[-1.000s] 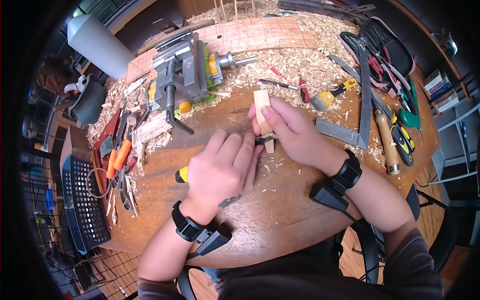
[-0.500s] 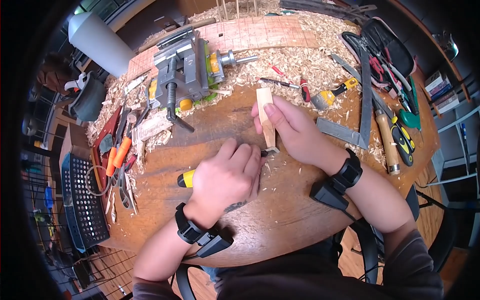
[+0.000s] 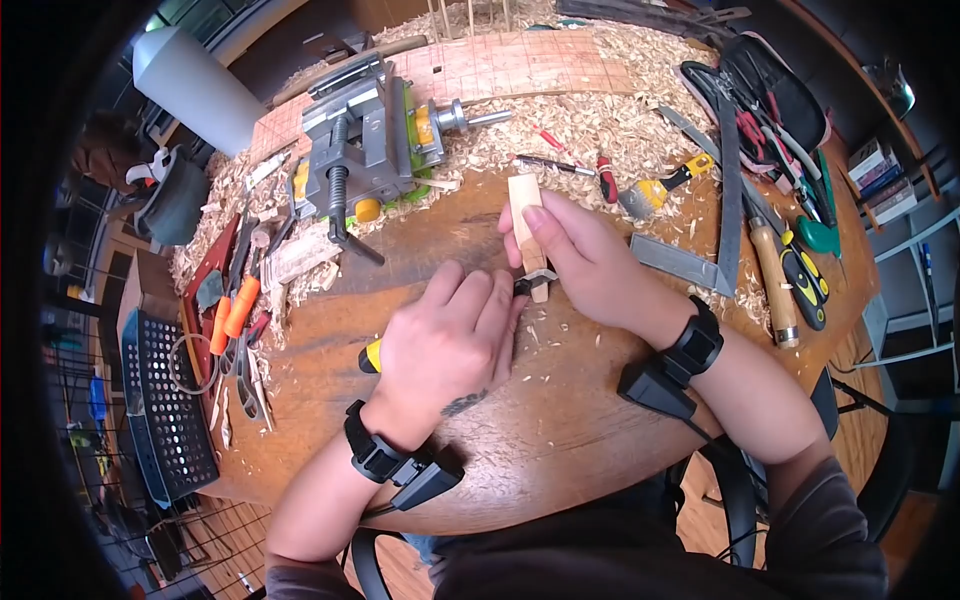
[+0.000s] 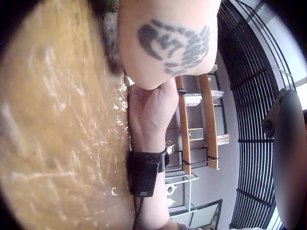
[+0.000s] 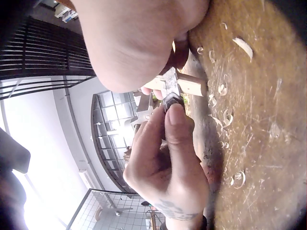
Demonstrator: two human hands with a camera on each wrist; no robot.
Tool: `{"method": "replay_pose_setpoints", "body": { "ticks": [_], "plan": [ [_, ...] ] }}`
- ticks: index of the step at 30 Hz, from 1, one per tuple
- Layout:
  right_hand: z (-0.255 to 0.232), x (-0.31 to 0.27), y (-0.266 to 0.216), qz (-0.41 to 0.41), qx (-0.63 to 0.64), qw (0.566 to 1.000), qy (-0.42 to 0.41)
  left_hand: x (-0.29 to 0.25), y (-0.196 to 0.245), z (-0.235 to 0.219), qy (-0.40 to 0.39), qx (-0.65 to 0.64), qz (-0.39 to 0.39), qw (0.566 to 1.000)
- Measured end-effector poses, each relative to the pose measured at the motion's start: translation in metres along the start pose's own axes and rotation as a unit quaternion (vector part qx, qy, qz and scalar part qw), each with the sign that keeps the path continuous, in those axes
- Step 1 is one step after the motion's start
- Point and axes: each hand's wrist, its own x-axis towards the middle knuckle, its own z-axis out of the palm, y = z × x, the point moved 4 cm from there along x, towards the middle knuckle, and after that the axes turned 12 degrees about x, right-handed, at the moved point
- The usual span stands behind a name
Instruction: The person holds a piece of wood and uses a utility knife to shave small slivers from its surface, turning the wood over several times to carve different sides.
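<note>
In the head view my right hand grips a pale wooden stick, thumb along its face, with the tapered end pointing toward me. My left hand grips a knife, whose yellow and black handle butt sticks out behind the palm. The knife's blade lies across the stick near its lower end. From the right wrist, my left thumb and forefinger pinch the black collar just behind the blade. The right palm hides much of the stick.
A metal vise stands at the back left amid wood shavings. To the right lie a metal square, a scraper and a wood-handled tool. Orange-handled tools and a perforated basket are at left.
The knife blade slid down to the stick's near end by half a second ago, then moved back up onto the stick. My right hand stayed nearly in place.
</note>
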Motion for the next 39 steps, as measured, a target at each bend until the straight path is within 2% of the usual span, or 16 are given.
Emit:
{"method": "replay_pose_setpoints", "body": {
  "ticks": [4, 6, 11, 17, 22, 27, 32, 34, 37, 39],
  "plan": [
    [0.0, -0.001, 0.001, -0.002, 0.007, 1.0, 0.001, -0.001, 0.0, 0.002, -0.004, -0.013, 0.001, 1.0],
    [-0.001, -0.002, 0.0, 0.053, 0.02, 0.998, 0.005, -0.006, 0.006, 0.001, -0.017, -0.004, 0.017, 1.0],
    [-0.001, -0.001, 0.001, 0.029, 0.009, 1.0, 0.005, -0.008, 0.009, 0.002, -0.046, 0.032, 0.03, 0.998],
    [-0.001, -0.001, 0.0, 0.021, -0.012, 1.0, 0.008, 0.001, 0.002, 0.0, 0.007, 0.038, -0.001, 0.999],
    [0.0, 0.0, -0.003, 0.017, -0.012, 1.0, 0.001, -0.001, 0.004, 0.0, -0.028, 0.022, 0.013, 0.999],
    [0.0, -0.003, -0.003, 0.074, 0.012, 0.997, -0.009, -0.008, 0.011, 0.002, -0.036, 0.026, 0.026, 0.999],
    [0.001, -0.001, -0.005, 0.058, -0.011, 0.998, -0.007, -0.008, 0.011, 0.004, -0.047, 0.02, 0.027, 0.998],
    [0.001, -0.002, -0.004, 0.065, -0.01, 0.998, -0.002, -0.008, 0.008, 0.003, -0.031, -0.008, 0.009, 0.999],
    [0.001, -0.001, -0.004, 0.023, -0.033, 0.999, 0.024, -0.001, 0.005, -0.001, 0.008, 0.006, -0.013, 1.0],
    [0.001, -0.001, -0.004, 0.013, -0.037, 0.999, 0.026, -0.001, 0.004, 0.001, 0.0, 0.018, -0.005, 1.0]
  ]
}}
